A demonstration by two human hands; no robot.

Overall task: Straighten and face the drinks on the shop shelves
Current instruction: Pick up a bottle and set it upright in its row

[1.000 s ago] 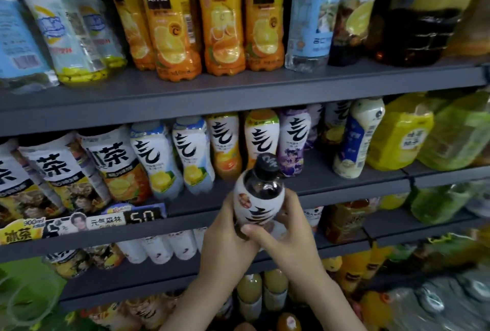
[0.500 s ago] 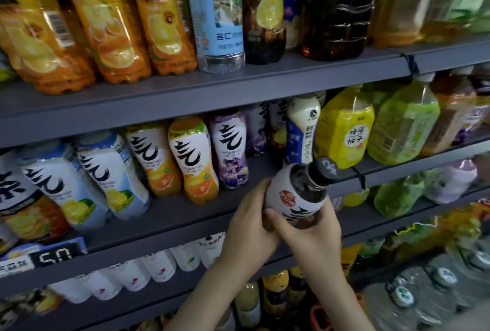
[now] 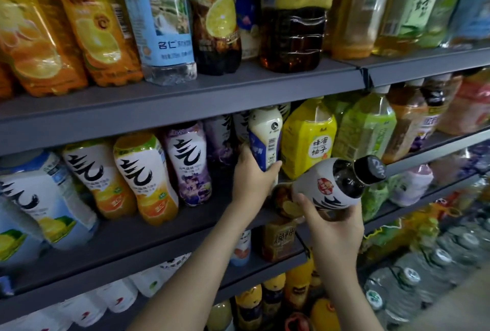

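My right hand grips a dark cola-coloured bottle with a white label and a black cap, tilted with the cap up to the right, in front of the middle shelf. My left hand holds the lower part of a cream and blue bottle that stands on that shelf beside a yellow honey-pomelo drink. Left of my left hand stand a purple-labelled bottle and two orange-labelled ones, all leaning.
The top shelf carries large orange juice, water and tea bottles. Green and brown tea bottles fill the middle shelf to the right. Lower shelves hold small white and yellow bottles; water bottles are stacked at lower right.
My left hand has let go of the dark bottle and reached up to the cream and blue bottle on the shelf. My right hand alone now holds the dark bottle, tilted further right.
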